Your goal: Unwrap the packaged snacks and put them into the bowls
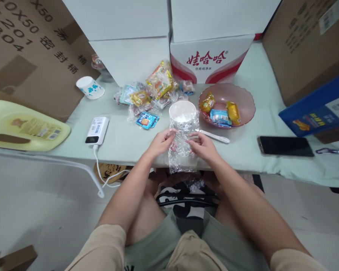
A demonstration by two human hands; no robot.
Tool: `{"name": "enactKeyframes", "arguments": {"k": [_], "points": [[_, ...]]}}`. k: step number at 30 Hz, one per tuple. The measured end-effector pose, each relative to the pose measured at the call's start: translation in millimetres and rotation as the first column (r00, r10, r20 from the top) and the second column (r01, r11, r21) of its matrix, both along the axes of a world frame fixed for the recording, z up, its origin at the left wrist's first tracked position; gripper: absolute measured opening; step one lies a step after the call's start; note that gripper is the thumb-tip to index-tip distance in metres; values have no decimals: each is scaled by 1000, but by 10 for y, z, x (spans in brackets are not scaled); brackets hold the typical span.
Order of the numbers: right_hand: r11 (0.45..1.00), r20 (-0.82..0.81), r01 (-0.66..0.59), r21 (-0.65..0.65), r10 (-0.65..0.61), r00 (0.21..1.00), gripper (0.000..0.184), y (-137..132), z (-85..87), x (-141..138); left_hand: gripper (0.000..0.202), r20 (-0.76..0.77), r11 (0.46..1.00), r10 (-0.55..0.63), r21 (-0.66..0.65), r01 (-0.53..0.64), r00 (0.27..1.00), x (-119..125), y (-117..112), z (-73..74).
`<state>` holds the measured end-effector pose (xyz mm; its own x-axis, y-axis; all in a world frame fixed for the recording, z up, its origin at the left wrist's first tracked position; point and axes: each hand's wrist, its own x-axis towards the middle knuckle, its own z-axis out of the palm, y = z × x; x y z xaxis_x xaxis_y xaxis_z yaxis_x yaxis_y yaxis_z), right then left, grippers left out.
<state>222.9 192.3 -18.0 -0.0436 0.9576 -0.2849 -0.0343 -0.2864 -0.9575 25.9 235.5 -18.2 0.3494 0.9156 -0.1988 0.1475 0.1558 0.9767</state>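
My left hand (164, 142) and my right hand (203, 146) pinch opposite sides of a crinkled clear plastic bag (182, 162) at the table's front edge. The bag hangs a little over that edge. A white paper cup (182, 111) stands at the bag's far end, with plastic around its lower part; I cannot tell whether it is fully inside. Just right of the cup lies a slim white plastic stick (214, 136), partly hidden by my right hand. Behind the cup is a heap of wrapped snacks (161, 81), with a blue snack packet (147, 120) in front.
A pink bowl (244, 98) holds several wrapped snacks. Leftward are a white power bank (97, 130) with a cable, a patterned paper cup (90, 87) and a yellow bottle (31, 126). A phone (285, 146) lies right. White boxes (211, 60) and brown cartons (302, 49) border the table.
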Motion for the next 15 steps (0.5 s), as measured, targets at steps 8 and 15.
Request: {"name": "enactKeyframes", "arguments": {"k": [8, 15], "points": [[983, -231, 169, 66, -150, 961, 38, 5, -19, -49, 49, 280, 978, 35, -207, 25, 959, -93, -70, 135], [952, -76, 297, 77, -291, 954, 25, 50, -98, 60, 24, 296, 969, 39, -244, 36, 954, -96, 59, 69]]}}
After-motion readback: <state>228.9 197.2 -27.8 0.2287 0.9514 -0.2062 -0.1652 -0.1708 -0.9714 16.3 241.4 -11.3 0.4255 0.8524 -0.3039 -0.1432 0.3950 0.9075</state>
